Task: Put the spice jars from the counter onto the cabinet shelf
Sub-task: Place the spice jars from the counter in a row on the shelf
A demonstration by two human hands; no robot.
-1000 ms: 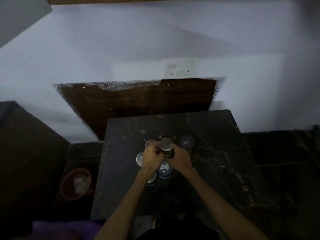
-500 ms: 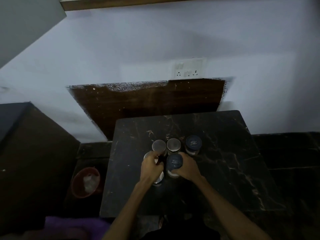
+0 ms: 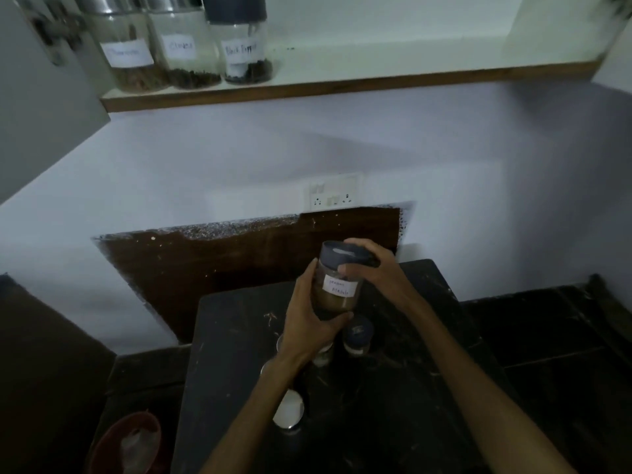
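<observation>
From your head camera, your two hands hold one spice jar [image 3: 338, 278] up off the dark worktop [image 3: 393, 388], near the frame's centre. Your left hand [image 3: 309, 321] wraps the jar's lower body from 7 o'clock, thumb under its base; your right hand [image 3: 374, 271] curls over the dark lid from 2 o'clock. The jar is slightly tilted, carries brown powder and a white handwritten label facing you.

Below the held jar, at 6 o'clock of it, one dark-lidded jar [image 3: 357, 335] stands on the worktop, just beside your left hand. Your left wrist and forearm cover parts of other jars there; one pale lid [image 3: 289, 410] shows plainly at 7 o'clock, and how many more sit beneath I cannot tell.

At 11 o'clock of the frame, three labelled jars [image 3: 191, 49] stand in a row on the cabinet shelf [image 3: 376, 59], touching or nearly so. A wall socket [image 3: 333, 195] sits at 12 o'clock of the held jar. One reddish bin [image 3: 128, 443] lies at 8 o'clock, beside the worktop.
</observation>
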